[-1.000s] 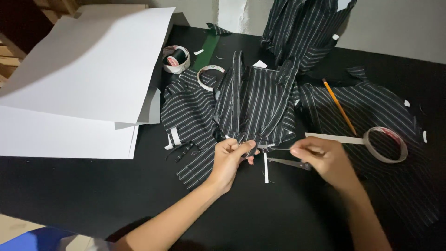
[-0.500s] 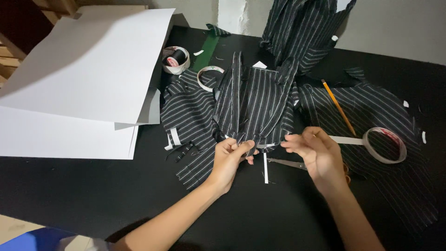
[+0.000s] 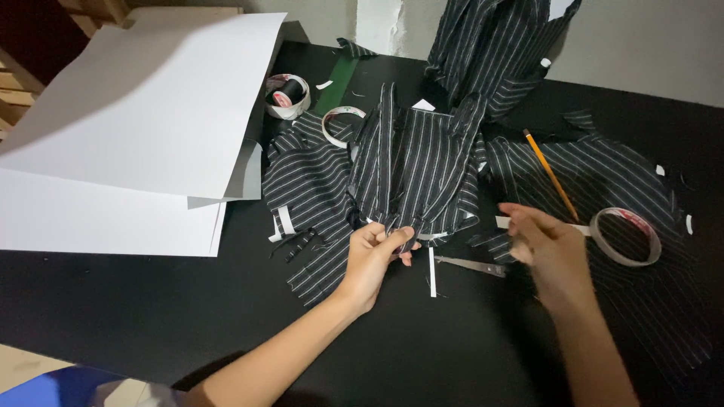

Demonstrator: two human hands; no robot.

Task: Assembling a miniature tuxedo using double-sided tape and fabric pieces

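While pinched, striped fabric (image 3: 422,169) extends beyond left grip (image 3: 373,256)

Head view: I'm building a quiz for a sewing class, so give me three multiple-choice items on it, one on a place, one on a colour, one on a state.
1. Where does the pencil lie?
A. on the striped fabric
B. on the white sheets
C. in a hand

2. What colour is the pencil?
A. green
B. orange-yellow
C. white

3. What is the left hand doing?
A. lying flat on the table
B. holding the scissors
C. pinching the fabric's edge

Answers:
1 A, it rests on the striped cloth, above the right hand.
2 B, its shaft shows orange-yellow.
3 C, its fingers close on the cloth's lower edge; the scissors lie on the table.
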